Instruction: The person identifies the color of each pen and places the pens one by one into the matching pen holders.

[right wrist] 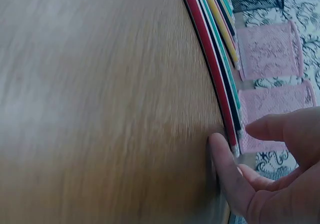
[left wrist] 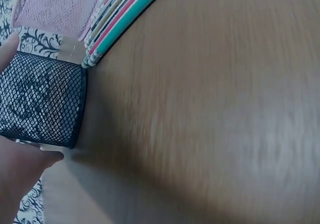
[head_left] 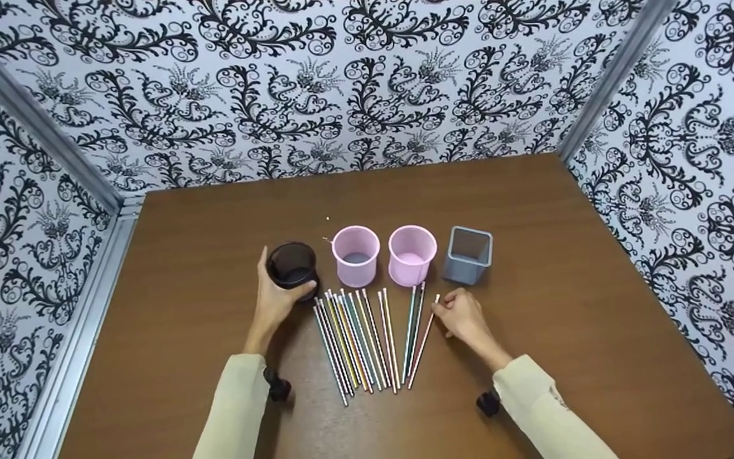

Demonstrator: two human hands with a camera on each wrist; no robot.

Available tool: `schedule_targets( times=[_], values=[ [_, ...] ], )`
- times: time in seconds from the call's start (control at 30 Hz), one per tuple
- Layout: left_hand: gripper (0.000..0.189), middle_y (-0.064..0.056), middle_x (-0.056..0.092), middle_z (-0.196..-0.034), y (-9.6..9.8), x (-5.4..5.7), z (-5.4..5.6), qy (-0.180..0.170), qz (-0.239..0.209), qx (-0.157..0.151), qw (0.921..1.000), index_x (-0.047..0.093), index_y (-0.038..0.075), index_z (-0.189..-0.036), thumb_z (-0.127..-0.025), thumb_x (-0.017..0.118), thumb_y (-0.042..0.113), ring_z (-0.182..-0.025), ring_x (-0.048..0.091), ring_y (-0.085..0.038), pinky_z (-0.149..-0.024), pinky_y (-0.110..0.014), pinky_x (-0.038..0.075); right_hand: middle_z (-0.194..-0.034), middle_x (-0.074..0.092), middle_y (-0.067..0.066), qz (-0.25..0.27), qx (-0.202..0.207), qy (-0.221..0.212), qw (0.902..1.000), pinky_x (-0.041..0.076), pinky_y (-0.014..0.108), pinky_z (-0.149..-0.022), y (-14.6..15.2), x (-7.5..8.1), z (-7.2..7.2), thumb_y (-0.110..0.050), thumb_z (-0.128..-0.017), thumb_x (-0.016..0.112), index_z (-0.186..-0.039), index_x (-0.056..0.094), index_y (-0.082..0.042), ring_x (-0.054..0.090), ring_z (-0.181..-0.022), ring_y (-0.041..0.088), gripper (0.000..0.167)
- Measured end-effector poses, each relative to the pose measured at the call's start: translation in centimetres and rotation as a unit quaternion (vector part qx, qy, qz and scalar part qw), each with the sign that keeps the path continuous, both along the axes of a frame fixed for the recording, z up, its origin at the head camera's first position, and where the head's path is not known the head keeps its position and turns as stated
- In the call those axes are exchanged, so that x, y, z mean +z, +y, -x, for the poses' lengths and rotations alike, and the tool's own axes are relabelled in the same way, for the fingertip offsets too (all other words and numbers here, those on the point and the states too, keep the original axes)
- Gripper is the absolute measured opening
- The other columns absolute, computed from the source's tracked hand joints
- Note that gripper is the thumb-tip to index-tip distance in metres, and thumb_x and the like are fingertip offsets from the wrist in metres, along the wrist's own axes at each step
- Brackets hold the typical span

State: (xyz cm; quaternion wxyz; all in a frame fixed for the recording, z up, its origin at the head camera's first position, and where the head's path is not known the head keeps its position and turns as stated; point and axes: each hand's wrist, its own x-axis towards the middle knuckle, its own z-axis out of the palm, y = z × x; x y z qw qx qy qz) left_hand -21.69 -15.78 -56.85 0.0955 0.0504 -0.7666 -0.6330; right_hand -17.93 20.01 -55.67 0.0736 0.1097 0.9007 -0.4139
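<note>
While left hand (head_left: 274, 301) grasps black cup (head_left: 292, 258), I cannot tell whether right hand (head_left: 462, 315) grips; pencils (head_left: 357, 344) lie between desk (head_left: 532, 268) edges, none yet cupped.

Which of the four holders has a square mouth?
The gray holder, rightmost in the row; the black holder and two pink holders all have round rims.

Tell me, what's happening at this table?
A person's left hand grips a black mesh cup. Their right hand is at the end of a red pencil; whether it is pinched is unclear. More pencils lie side by side on the table, and two pink cups and a gray square cup stand beyond them.
</note>
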Motion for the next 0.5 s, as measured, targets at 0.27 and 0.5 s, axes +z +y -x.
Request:
schedule_targets(
  times=[0.27, 0.5],
  values=[
    [0.103, -0.024, 0.043, -0.149, 0.0, -0.4, 0.9, -0.002, 0.007, 0.004, 1.0, 0.029, -0.003, -0.15, -0.067, 0.09, 0.005, -0.14, 0.041, -0.038, -0.122, -0.048, 0.027, -0.09, 0.072, 0.022, -0.071, 0.012, -0.032, 0.9969, 0.056, 0.026, -0.056, -0.7, 0.0, 1.0, -0.024, -0.091, 0.069, -0.087, 0.067, 0.001, 0.061, -0.039, 0.011, 0.025],
    [0.088, -0.027, 0.049, -0.139, -0.2, -0.3, 1.3, 0.009, -0.015, -0.019, 0.9997, 0.032, -0.005, -0.137, -0.068, 0.086, -0.001, -0.131, 0.048, -0.039, -0.117, -0.05, 0.034, -0.075, 0.072, 0.019, -0.081, 0.003, -0.063, 0.9947, 0.055, 0.029, -0.044, -1.2, 0.4, 1.9, -0.021, -0.091, 0.068, -0.064, 0.068, -0.007, 0.062, -0.037, 0.016, 0.031]
  ],
)
